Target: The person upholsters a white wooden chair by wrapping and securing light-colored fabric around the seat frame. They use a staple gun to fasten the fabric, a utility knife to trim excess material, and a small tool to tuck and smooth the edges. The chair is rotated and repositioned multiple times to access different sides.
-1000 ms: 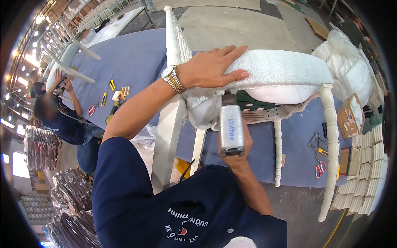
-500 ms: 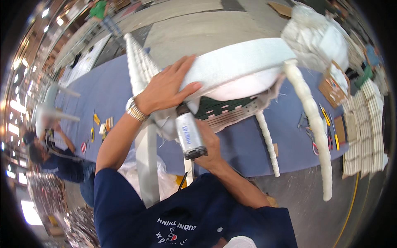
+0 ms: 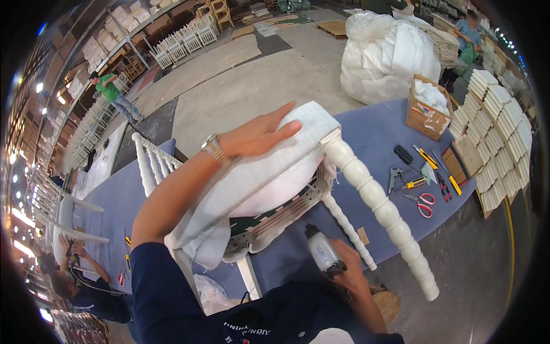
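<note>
A white chair with bobbin-turned legs (image 3: 378, 200) lies tipped over on the table in front of me. White fabric (image 3: 240, 180) covers its seat edge, and loose cloth and dark green webbing (image 3: 243, 225) show on the underside. My left hand (image 3: 260, 135) rests flat on the fabric near the right corner, fingers stretched and thumb apart. Below the seat, my right hand (image 3: 349, 266) grips a staple gun (image 3: 324, 252) with a silver body and black nose. The gun's nose points up toward the underside, apart from it.
On the blue-covered table (image 3: 378, 123) lie red-handled scissors (image 3: 425, 205), yellow cutters (image 3: 425, 156), pliers (image 3: 443, 186) and a cardboard box (image 3: 428, 109). A big plastic-wrapped white bundle (image 3: 389, 57) stands beyond. Stacked pale strips (image 3: 498, 137) are at right. A co-worker (image 3: 86, 286) handles another chair at left.
My left hand has slid rightward along the seat edge to the corner. The staple gun has moved away from the seat, down and right. The chair sits turned differently in view.
</note>
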Available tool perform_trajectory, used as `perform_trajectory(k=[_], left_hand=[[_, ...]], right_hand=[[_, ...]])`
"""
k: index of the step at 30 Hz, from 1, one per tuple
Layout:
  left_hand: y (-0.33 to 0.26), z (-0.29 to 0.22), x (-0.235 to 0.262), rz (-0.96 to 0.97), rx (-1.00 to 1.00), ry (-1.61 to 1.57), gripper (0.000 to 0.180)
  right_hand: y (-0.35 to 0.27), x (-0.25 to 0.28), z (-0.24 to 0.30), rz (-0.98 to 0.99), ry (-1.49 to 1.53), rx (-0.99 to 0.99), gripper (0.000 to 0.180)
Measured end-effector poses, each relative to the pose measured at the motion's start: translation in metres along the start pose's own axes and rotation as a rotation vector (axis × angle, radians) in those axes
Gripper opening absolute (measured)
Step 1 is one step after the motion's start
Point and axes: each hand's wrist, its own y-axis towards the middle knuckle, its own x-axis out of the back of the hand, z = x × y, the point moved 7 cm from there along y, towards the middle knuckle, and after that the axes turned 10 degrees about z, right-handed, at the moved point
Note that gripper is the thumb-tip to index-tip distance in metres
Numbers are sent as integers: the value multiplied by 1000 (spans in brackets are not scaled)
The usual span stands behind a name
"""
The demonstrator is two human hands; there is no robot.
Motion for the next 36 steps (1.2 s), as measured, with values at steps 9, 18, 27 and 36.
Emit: perform_trajectory(k=[9, 18, 27, 36], left_hand=[[80, 0, 29, -196, 116, -417, 95], [-89, -91, 18, -683, 371, -64, 47], [-56, -105, -1, -614, 281, 400, 44], [-26, -102, -67, -466, 264, 728, 79]], right_hand=[[-40, 109, -183, -48, -520, -557, 56], [-13, 90, -309, -219, -709, -341, 52], [-33, 57, -281, -156, -354, -169, 37], [-75, 119, -301, -284, -638, -393, 53]])
